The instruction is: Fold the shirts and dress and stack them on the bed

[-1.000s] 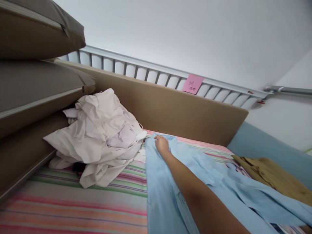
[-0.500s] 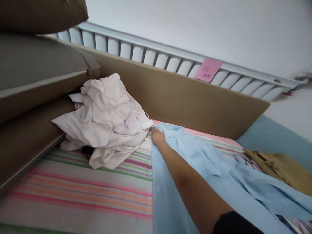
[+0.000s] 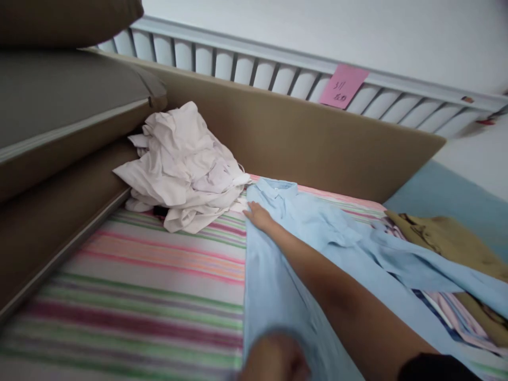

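Note:
A light blue long-sleeved shirt lies spread on a striped bedsheet, its collar at the far end. My right hand rests on the shirt's left edge just below the collar, fingers stretched out over the fabric. Low in the view, my left hand is over the shirt's left side. Motion smears it; it looks curled, but whether it grips cloth cannot be made out. Left of the collar, a crumpled heap of white clothes nearly touches the shirt.
Folded brown-grey cushions or pads are stacked at the left. A brown board runs along the back, below a white radiator bearing a pink note. Khaki clothing and striped fabric lie at the right, partly under the sleeve.
My left hand has come into view at the bottom. My right hand has slid slightly down the shirt's edge, away from the collar. The camera view has shifted a little.

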A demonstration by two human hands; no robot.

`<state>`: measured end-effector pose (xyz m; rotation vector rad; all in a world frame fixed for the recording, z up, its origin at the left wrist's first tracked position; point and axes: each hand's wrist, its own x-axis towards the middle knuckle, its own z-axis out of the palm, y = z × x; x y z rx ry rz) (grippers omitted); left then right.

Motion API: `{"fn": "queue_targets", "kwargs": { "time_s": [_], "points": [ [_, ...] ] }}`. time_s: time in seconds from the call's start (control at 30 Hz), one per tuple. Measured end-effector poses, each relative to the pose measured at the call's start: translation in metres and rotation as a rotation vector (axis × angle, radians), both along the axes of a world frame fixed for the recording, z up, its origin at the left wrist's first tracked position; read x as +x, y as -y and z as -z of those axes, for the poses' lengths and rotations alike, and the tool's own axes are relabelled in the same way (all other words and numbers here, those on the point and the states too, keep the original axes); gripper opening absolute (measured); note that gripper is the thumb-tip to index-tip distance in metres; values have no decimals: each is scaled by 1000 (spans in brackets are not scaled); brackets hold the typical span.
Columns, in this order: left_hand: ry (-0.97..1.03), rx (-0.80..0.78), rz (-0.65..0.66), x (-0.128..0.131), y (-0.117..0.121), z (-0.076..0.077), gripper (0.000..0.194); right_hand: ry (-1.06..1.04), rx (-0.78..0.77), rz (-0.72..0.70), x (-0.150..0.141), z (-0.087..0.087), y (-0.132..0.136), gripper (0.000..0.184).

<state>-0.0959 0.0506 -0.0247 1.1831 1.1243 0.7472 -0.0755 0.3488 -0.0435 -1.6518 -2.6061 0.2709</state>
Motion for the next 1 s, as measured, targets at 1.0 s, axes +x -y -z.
{"fn": "queue_targets", "kwargs": {
  "time_s": [1.0],
  "points": [
    [-778,139,-386,-17,179,57,27,-758,-301,120,240,16,433,24]
  ]
}}
